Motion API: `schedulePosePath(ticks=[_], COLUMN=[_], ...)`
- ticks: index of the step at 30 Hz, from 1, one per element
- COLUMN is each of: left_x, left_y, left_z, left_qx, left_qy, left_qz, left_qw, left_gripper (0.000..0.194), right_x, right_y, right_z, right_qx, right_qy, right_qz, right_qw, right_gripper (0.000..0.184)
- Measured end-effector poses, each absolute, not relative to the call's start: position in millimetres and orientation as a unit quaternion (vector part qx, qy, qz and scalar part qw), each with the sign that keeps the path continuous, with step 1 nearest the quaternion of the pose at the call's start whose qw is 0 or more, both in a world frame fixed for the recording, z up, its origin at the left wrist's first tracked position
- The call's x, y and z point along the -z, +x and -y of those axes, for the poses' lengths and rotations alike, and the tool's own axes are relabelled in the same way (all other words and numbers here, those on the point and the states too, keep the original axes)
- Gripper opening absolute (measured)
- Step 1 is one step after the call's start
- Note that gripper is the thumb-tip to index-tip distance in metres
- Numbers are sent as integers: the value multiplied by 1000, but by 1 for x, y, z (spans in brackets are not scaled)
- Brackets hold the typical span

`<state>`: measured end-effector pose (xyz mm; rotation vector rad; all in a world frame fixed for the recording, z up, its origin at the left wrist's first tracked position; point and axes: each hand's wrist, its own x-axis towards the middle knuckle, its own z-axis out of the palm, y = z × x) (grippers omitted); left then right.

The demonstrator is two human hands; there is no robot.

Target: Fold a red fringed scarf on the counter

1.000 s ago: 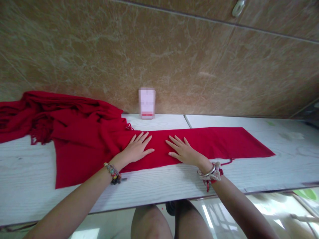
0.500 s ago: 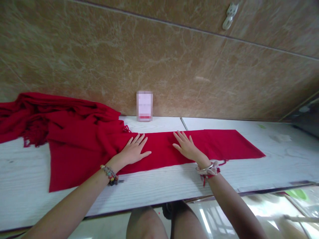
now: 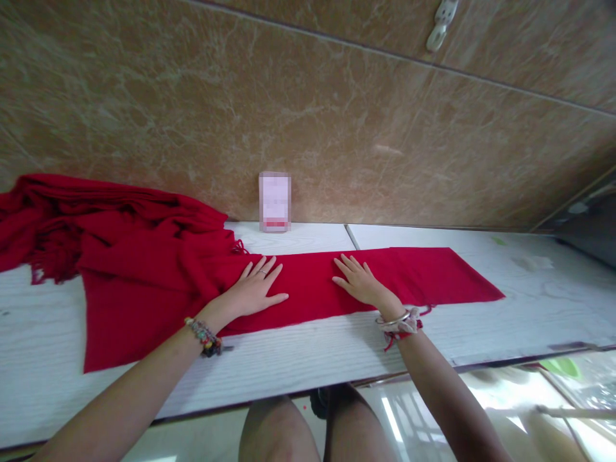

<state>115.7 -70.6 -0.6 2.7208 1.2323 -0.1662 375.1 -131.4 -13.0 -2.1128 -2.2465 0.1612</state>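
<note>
A red scarf (image 3: 308, 282) lies along the white wood-grain table (image 3: 298, 359). Its right part is folded into a long flat strip with a slanted right end, while the left part spreads wider and has creases. My left hand (image 3: 255, 287) rests palm down on the strip's left portion, fingers spread. Farther right, my right hand (image 3: 359, 280) presses flat on the same strip, its fingers also stretched out. Between the two hands the cloth looks smooth. Behind the spread part, at the left, is a bunched heap of red fringed cloth (image 3: 120, 199).
A pinkish-white card or phone-like item (image 3: 275, 202), blurred, leans against the brown marbled wall (image 3: 312, 115). A white hook (image 3: 441, 25) is fixed high on the wall. A seam (image 3: 353, 237) crosses the tabletop. Below the front edge, a green basin (image 3: 562, 367) shows at the right.
The whole view has shifted slightly, so things appear a little farther left. Both hands stay flat on the red scarf, in about the same places.
</note>
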Motion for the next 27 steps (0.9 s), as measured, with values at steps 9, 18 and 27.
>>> schedulePosePath(ticks=[9,18,27], left_x=[3,5,-25], left_y=[120,116,156], left_z=[89,84,84], left_qx=[62,60,57], left_qy=[932,927,911], left_qz=[-341,-349,-389], left_qw=[107,121,123], left_gripper=[70,72,72], right_x=[7,9,8], right_y=[354,361,359], right_z=[137,135,137], right_qx=[-94,-76,-73], right_qy=[-623,-644,-639], right_qz=[776,761,766], right_qw=[33,16,18], right_gripper=[57,52,53])
